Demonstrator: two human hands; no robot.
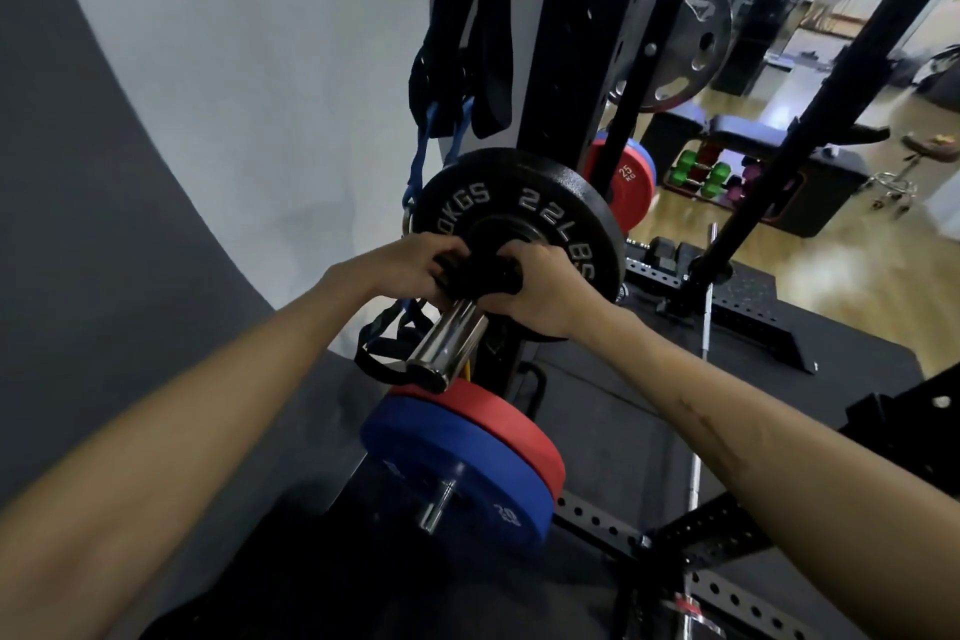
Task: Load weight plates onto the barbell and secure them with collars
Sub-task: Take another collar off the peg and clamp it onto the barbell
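A black iron weight plate marked 10KGS and 22LBS sits on the chrome barbell sleeve, which points toward me. A black collar is on the sleeve right against the plate's hub. My left hand grips the collar from the left. My right hand grips it from the right, fingers curled over its top. Most of the collar is hidden under my fingers.
The black rack upright stands behind the plate, with straps and a blue band hanging on its left. Below the sleeve, blue and red bumper plates rest on a storage peg. A bench, dumbbells and another bar lie to the right.
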